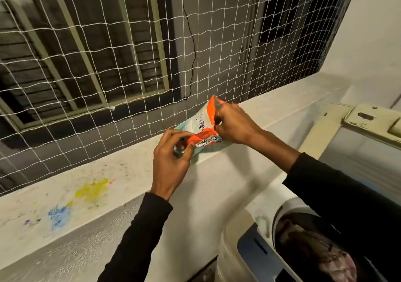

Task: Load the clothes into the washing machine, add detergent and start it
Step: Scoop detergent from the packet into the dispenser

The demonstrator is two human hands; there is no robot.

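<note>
While clothes [321, 251] are lying in washing machine [245, 238] drum, left hand [171, 158] and right hand [234, 125] are pinching crumpled orange-and-pale-blue detergent pouch [204, 127] over ledge [134, 162].

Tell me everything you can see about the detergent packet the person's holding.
The detergent packet is a soft, crinkled plastic pouch, pale blue-white with bright orange bands and upside-down printed lettering. It is held above the white ledge beside the netting, whether touching it is unclear. The left hand pinches its lower end and the right hand pinches its orange upper edge. Whether it is open cannot be told.
</note>
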